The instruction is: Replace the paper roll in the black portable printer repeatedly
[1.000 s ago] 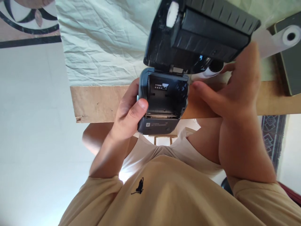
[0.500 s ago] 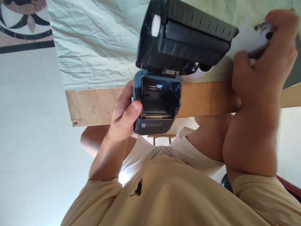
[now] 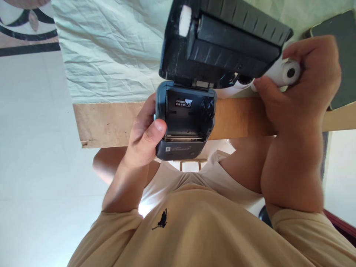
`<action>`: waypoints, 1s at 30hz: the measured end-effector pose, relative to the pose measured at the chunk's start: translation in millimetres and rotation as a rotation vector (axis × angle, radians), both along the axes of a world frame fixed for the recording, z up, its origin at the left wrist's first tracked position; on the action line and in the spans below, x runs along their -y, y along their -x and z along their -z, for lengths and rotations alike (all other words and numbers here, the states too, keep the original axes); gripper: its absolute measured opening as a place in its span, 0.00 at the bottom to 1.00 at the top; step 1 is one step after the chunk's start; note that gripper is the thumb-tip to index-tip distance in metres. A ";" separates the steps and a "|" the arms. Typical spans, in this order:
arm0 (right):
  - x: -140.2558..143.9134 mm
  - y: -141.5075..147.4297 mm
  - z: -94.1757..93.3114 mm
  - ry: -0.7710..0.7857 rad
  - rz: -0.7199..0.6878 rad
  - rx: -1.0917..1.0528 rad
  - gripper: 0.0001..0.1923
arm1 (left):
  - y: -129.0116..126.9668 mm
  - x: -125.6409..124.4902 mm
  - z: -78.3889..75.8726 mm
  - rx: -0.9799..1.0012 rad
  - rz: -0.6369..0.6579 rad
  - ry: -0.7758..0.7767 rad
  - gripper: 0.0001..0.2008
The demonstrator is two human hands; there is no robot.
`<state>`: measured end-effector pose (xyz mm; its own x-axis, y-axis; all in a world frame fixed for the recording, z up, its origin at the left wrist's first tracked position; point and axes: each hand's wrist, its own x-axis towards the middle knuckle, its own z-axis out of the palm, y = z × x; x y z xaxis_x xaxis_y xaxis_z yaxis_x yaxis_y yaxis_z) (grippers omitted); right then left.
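Observation:
In my left hand (image 3: 143, 137) is a small dark blue-grey label printer (image 3: 183, 150), gripped by its left side with the thumb over the rim. Its black lid (image 3: 222, 48) stands swung up, and the paper bay inside holds no roll. My right hand (image 3: 308, 81) has its thumb and fingers around a white paper roll (image 3: 278, 72) with a dark core hole, right of the lid. A second white roll (image 3: 236, 88) lies behind the printer, mostly hidden by the lid.
Pale green cloth (image 3: 111, 48) covers the table, whose bare wooden edge (image 3: 105, 124) runs in front of me. A dark flat rectangular object (image 3: 340, 48) lies at the right, partly behind my right hand. Patterned floor tile (image 3: 27, 26) shows at upper left.
My right hand has moved left and nearer the printer with the paper roll. More of the dark flat object is uncovered. My left hand and the printer have hardly moved.

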<state>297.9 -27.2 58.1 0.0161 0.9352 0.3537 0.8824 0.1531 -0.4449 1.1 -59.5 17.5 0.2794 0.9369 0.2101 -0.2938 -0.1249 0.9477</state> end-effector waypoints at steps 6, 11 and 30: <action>-0.1 5.0 2.8 -0.046 -0.086 -0.240 0.22 | 1.1 5.1 -31.5 -0.036 0.017 0.300 0.30; -4.4 3.6 4.6 -0.020 -0.031 -0.092 0.19 | 0.7 6.6 -46.0 -0.046 -0.006 0.371 0.34; -0.1 3.9 3.2 -0.051 -0.086 -0.244 0.29 | 2.3 5.1 -42.3 -0.091 0.014 0.307 0.33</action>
